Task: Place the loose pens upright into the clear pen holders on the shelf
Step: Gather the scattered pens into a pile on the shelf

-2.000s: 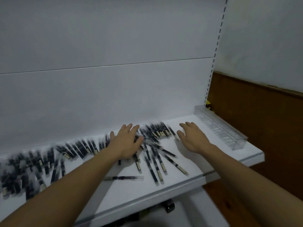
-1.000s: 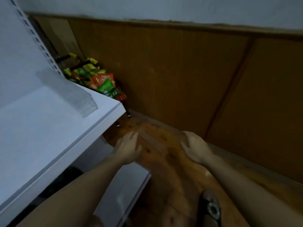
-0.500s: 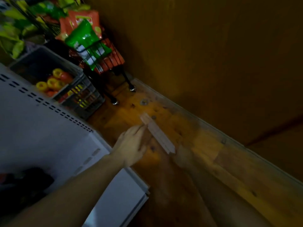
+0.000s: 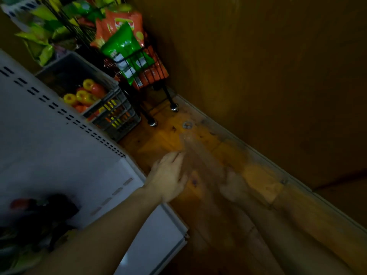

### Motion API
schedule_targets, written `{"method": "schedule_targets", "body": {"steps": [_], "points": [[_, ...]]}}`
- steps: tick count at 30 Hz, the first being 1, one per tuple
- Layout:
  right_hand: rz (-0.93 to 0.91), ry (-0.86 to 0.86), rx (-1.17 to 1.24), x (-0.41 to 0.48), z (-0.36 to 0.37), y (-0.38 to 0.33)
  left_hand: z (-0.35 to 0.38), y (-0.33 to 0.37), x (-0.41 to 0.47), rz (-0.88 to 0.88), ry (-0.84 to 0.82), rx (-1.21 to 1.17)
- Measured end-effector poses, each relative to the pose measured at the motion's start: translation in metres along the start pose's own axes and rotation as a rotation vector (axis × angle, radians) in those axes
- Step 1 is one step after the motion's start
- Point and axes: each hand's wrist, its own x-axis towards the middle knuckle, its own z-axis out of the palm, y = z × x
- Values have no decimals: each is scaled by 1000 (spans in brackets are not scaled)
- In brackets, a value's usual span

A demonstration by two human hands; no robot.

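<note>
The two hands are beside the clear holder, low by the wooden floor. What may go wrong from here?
1. The clear holder is blurred and barely stands out from the dim wooden floor, so the left hand and right hand may grip it badly and let it slip.
2. Its far end lies near the wheels of the wire rack; swinging it up could knock them.

Floor (image 4: 158,139): wood boards, orange, slightly glossy, with dark marks.
Wall (image 4: 258,66): brown wood panel, matt.
Shelf unit (image 4: 49,145): white painted metal, smooth, matt.
Pen holder (image 4: 198,155): clear plastic, blurred.
Snack bags (image 4: 123,46): glossy plastic film.
Rack (image 4: 153,70): thin black metal wire, with shiny metal feet.
Crate (image 4: 123,120): grey plastic, matt.
</note>
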Motion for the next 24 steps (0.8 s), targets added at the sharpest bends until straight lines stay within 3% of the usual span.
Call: {"method": "schedule_targets", "body": {"steps": [4,12,18,24], "points": [[-25,22,110,-71,-86,-76,-48,49,-41,65,98,65],[-167,138,405,-204,-203,-204,-200,141,-175,220,445,125],[-325,192,432,-298,-243,-306,-290,125,-293,222,644,241],[-447,193,493,-377,-237,-388,-326,66,-389,21,658,260]]}}
